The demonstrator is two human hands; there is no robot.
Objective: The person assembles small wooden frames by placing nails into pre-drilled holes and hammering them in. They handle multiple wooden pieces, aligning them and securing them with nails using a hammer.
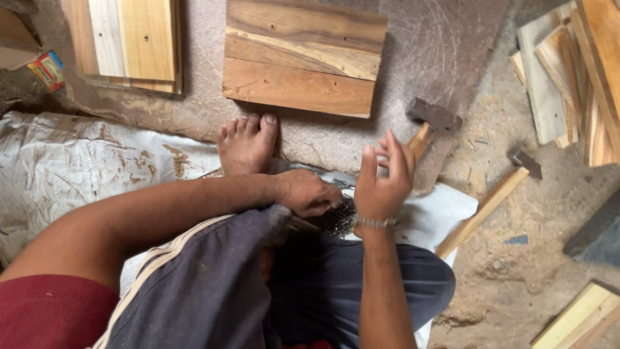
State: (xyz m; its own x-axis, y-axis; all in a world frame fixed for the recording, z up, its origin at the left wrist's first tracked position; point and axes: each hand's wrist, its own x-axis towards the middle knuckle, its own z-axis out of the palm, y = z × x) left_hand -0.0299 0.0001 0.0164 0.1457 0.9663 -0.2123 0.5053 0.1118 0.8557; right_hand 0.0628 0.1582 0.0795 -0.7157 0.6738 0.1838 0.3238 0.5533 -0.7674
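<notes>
My left hand (307, 192) reaches across my knee with its fingers curled into a dark pile of nails (337, 220) on a white sack (445, 210). My right hand (382, 176) is raised just right of it, back toward me, fingers apart and empty. Its fingertips are close to the wooden handle of a hammer (431, 119), which lies on the floor with its dark head pointing away. My bare foot (247, 143) rests in front of a panel of joined wooden boards (303, 58).
A second hammer (494, 197) with a long wooden handle lies at the right on the sawdust floor. Cut boards are stacked at the top right (568, 77), another panel lies at the top left (132, 42), and a pale plank sits at the bottom right (575, 320).
</notes>
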